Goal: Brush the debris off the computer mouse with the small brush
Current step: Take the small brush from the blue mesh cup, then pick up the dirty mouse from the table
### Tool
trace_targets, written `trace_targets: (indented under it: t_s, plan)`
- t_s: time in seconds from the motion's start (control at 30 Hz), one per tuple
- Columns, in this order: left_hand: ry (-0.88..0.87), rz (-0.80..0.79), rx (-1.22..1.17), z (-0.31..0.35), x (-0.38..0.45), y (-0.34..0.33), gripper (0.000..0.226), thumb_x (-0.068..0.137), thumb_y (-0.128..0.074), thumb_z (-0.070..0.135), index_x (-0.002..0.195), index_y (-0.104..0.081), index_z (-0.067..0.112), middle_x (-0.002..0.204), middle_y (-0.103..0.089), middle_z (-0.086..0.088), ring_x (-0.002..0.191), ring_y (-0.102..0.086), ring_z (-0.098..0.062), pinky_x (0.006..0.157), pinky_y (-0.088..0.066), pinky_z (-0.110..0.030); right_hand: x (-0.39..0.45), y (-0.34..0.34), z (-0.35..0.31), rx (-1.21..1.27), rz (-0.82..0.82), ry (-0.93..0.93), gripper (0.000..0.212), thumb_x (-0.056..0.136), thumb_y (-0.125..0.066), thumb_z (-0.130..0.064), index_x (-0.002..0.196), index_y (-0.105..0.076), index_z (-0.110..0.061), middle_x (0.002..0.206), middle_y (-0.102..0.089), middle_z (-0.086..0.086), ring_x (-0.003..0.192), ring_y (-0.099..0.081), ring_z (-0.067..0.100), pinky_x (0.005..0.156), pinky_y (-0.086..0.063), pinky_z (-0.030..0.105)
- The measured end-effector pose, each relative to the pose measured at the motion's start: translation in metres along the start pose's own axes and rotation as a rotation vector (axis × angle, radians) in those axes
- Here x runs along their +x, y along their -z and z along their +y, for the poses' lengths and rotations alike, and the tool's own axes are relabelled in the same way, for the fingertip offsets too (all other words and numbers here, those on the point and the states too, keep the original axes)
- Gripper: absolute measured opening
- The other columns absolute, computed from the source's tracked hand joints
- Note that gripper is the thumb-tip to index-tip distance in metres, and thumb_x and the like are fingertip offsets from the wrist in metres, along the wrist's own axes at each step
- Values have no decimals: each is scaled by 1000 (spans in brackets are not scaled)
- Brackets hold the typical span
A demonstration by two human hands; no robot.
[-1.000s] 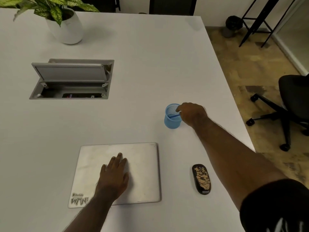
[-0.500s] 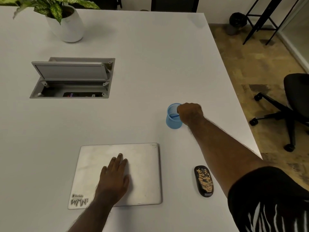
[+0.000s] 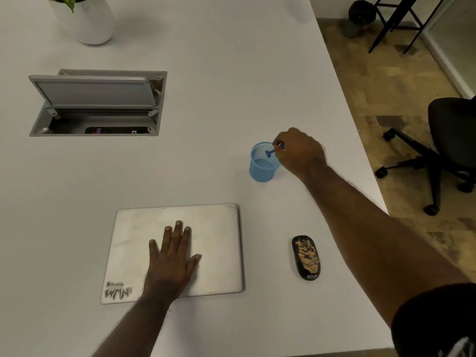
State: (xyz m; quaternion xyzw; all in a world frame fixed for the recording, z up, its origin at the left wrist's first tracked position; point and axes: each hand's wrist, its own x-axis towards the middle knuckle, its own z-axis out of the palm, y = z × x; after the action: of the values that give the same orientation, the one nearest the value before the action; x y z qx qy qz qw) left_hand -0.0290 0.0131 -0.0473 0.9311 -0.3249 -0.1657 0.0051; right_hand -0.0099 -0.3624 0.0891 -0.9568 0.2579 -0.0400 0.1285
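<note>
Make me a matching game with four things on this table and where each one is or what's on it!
Things:
1. small blue brush
2. black computer mouse
3. closed silver laptop
4. white plant pot

Clues:
A. far left corner of the white table
B. flat under the left hand
C. pinched by the right hand over the blue mesh cup
D. speckled with tan debris

Pairs: 1-C, 2-D, 3-B, 4-A
</note>
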Motion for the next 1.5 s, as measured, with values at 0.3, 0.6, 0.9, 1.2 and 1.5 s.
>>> trace_targets:
  t_s: [0.3,0.6,0.9,1.2,1.5]
  plan:
    - [9,-28,-10,0,1,-1,73,93,-20,57,152,-21,14,162,-13,-9,146,-19,-32,105,-29,-65,-104,42,50,694,137,-392,17,92,-59,-27,99,-71,-18,92,-72,-1,68,-67,9,56,-52,17]
    - [10,-47,-33,-2,1,-3,74,92,-17,59,153,-16,16,163,-7,-6,148,-13,-31,107,-23,-64,-241,4,80,1113,-57,-849,24,100,-43,-10,116,-59,-14,95,-66,3,91,-65,21,70,-49,35]
    - [7,-54,-30,-1,3,-2,77,91,-17,59,153,-17,13,162,-5,-7,148,-11,-32,107,-21,-65,-294,-61,69,1002,-64,-951,13,100,-43,-16,107,-54,-16,78,-45,4,66,-42,15,54,-40,28]
    - [-11,-42,-36,0,3,2,78,90,-15,57,152,-20,10,162,-6,-9,148,-13,-34,106,-25,-64,-296,-73,69,1003,73,-887,16,100,-40,-6,105,-53,-14,90,-66,8,79,-61,24,69,-50,28]
    - [-17,-27,-12,-1,4,1,74,92,-19,55,150,-26,9,161,-15,-13,146,-20,-37,104,-28,-65,-282,-91,48,542,66,-796,57,73,-80,-37,112,-48,-10,110,-44,-1,83,-55,16,61,-50,28]
